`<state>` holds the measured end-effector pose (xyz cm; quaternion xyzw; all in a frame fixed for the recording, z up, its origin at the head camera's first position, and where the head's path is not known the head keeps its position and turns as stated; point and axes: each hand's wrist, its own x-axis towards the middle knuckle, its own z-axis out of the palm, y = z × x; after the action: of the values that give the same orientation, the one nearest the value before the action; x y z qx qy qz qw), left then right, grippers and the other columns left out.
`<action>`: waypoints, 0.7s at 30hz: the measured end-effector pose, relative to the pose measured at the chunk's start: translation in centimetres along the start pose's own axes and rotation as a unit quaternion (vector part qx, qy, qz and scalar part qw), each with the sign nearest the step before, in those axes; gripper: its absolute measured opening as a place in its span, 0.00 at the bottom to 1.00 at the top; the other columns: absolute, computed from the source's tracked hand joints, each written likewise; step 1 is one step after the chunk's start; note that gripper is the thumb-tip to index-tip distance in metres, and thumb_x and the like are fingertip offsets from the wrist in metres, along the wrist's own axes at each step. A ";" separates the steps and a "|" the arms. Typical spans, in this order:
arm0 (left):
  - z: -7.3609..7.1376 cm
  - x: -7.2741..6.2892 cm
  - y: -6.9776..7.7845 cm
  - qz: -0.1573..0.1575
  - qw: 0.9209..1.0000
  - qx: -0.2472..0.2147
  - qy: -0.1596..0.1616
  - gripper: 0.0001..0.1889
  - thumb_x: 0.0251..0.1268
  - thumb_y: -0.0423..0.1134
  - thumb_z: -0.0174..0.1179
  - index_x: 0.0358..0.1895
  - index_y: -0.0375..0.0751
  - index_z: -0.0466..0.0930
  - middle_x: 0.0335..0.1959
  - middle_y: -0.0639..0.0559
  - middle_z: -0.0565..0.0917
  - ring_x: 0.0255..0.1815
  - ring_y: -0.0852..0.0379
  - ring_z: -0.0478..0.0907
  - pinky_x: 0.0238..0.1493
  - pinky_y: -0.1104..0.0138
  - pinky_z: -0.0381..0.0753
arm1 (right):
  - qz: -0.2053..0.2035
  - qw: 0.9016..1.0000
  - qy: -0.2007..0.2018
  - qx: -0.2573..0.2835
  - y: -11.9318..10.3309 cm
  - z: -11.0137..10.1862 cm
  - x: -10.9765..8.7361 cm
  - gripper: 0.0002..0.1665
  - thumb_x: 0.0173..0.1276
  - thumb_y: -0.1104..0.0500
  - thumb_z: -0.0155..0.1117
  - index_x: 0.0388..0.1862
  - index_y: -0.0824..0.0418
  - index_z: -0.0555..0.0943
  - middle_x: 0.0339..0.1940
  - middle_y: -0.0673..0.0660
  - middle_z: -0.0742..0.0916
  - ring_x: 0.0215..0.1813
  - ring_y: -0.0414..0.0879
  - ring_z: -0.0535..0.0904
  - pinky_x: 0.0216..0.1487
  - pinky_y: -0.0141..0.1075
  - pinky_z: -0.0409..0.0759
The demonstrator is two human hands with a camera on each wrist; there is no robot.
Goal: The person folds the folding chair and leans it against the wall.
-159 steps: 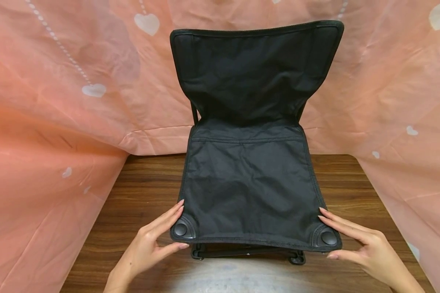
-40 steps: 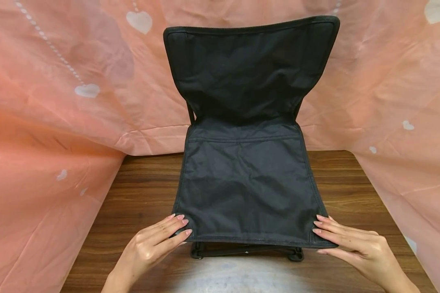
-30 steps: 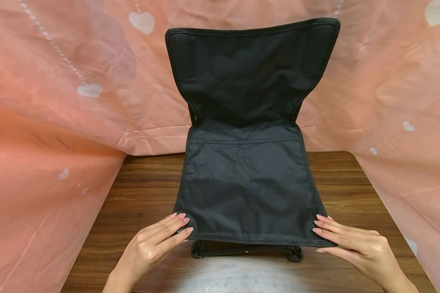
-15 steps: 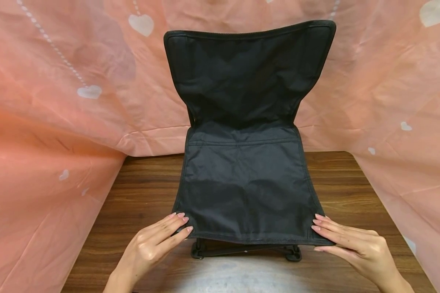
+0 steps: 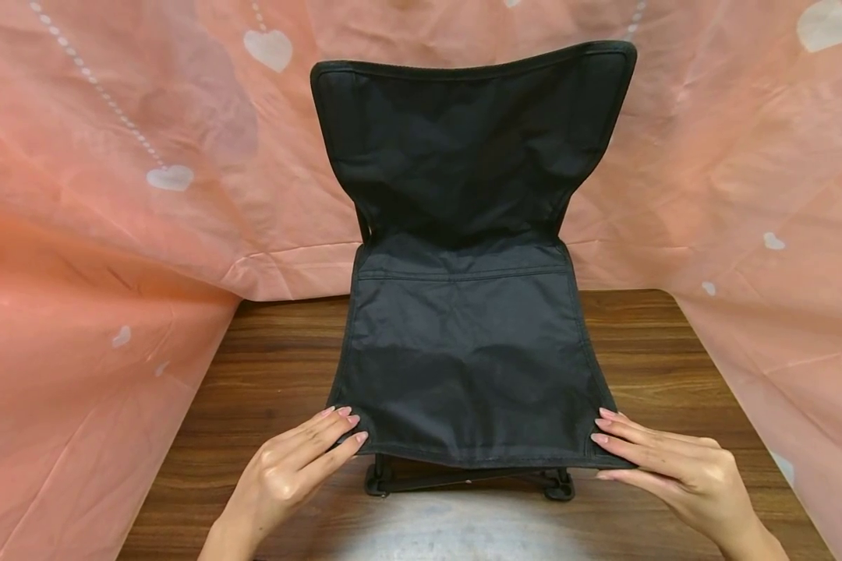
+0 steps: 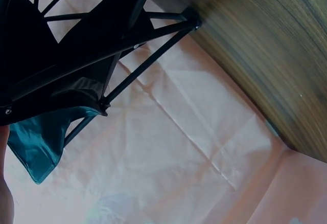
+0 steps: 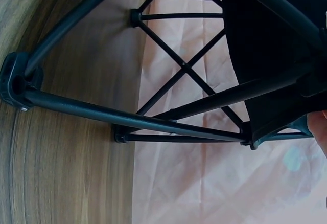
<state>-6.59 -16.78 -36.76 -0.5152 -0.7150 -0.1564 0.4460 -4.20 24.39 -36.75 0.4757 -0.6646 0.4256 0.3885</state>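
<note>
A black fabric folding chair (image 5: 463, 351) stands upright in the middle of the head view, its backrest (image 5: 470, 140) away from me. My left hand (image 5: 288, 467) grips the seat's front left corner, fingers laid over the top. At the front right corner my right hand (image 5: 681, 471) pinches the fabric, fingers above and thumb below. Both corner buttons are covered by the fingers. Seen from underneath, dark tubes (image 6: 92, 58) cross below the seat in the left wrist view. The right wrist view shows the crossed legs (image 7: 127, 115) and a plastic foot (image 7: 18, 81) on the wood.
The chair stands on a brown wood-grain surface (image 5: 274, 351) with a bright glare patch at the front. Pink cloth (image 5: 112, 195) with white hearts hangs close behind the chair and on both sides. A lower crossbar (image 5: 442, 481) with feet shows below the seat's front edge.
Since the oldest frame, both hands have moved from the corner sides to over the corners, covering the buttons. In the last second, the backrest has shifted slightly left and down; the hands barely move.
</note>
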 end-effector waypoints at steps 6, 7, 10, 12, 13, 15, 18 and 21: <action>-0.1 0.3 0.2 -0.005 1.000 0.000 -0.004 0.13 0.72 0.30 0.50 0.42 0.35 0.86 0.40 0.41 0.88 0.39 0.47 0.87 0.51 0.63 0.85 | -0.003 1.000 0.000 0.011 0.0 0.0 0.3 0.17 0.59 0.60 0.70 0.34 0.77 0.86 0.46 0.66 0.88 0.58 0.45 0.83 0.60 0.24 0.77; -0.1 0.3 0.2 -0.005 1.000 0.000 -0.006 0.13 0.72 0.30 0.50 0.42 0.35 0.86 0.40 0.41 0.88 0.39 0.47 0.86 0.52 0.63 0.85 | -0.003 1.000 0.000 0.011 0.0 0.0 0.3 0.17 0.58 0.60 0.70 0.34 0.77 0.86 0.46 0.66 0.88 0.58 0.45 0.83 0.60 0.24 0.77; -0.1 0.4 0.2 -0.006 1.000 0.003 -0.006 0.13 0.72 0.30 0.50 0.42 0.35 0.86 0.40 0.41 0.88 0.39 0.47 0.86 0.52 0.64 0.85 | -0.006 1.000 0.002 0.010 0.0 0.0 0.4 0.17 0.58 0.60 0.70 0.34 0.77 0.86 0.45 0.67 0.88 0.57 0.46 0.83 0.59 0.24 0.77; -0.1 0.5 0.2 -0.005 1.000 0.004 -0.005 0.13 0.72 0.30 0.50 0.41 0.35 0.86 0.39 0.41 0.89 0.39 0.47 0.86 0.51 0.64 0.85 | -0.008 1.000 0.003 0.011 0.0 0.0 0.4 0.17 0.58 0.60 0.70 0.34 0.77 0.86 0.45 0.67 0.88 0.57 0.46 0.83 0.59 0.24 0.77; -0.1 0.5 0.2 -0.005 1.000 0.005 -0.004 0.13 0.72 0.30 0.50 0.41 0.35 0.86 0.39 0.41 0.89 0.39 0.47 0.86 0.51 0.64 0.85 | -0.008 1.000 0.004 0.011 0.0 0.1 0.4 0.17 0.58 0.60 0.70 0.34 0.77 0.86 0.45 0.66 0.88 0.57 0.46 0.83 0.59 0.24 0.78; -0.1 0.6 0.2 -0.004 1.000 0.006 -0.002 0.13 0.72 0.30 0.50 0.41 0.35 0.86 0.39 0.41 0.89 0.39 0.47 0.87 0.50 0.64 0.85 | -0.008 1.000 0.007 0.015 0.0 0.1 0.5 0.17 0.58 0.61 0.71 0.34 0.78 0.85 0.46 0.66 0.88 0.57 0.46 0.83 0.59 0.24 0.78; -0.1 0.7 0.2 -0.001 1.000 0.010 0.001 0.12 0.72 0.30 0.50 0.41 0.35 0.86 0.38 0.42 0.89 0.38 0.48 0.87 0.49 0.63 0.86 | -0.009 1.000 0.009 0.019 0.0 0.1 0.5 0.17 0.58 0.61 0.71 0.34 0.78 0.85 0.46 0.66 0.87 0.57 0.47 0.83 0.59 0.24 0.78; -0.1 0.8 0.2 0.001 1.000 0.014 0.004 0.12 0.72 0.30 0.50 0.41 0.34 0.86 0.38 0.42 0.89 0.37 0.48 0.87 0.48 0.63 0.86 | -0.011 1.000 0.009 0.020 0.0 0.1 0.6 0.17 0.58 0.61 0.70 0.34 0.78 0.85 0.47 0.65 0.87 0.57 0.47 0.83 0.59 0.24 0.78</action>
<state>-6.44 -16.24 -36.11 -0.5091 -0.7148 -0.1484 0.4559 -4.33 24.09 -36.29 0.4865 -0.6473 0.4389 0.3894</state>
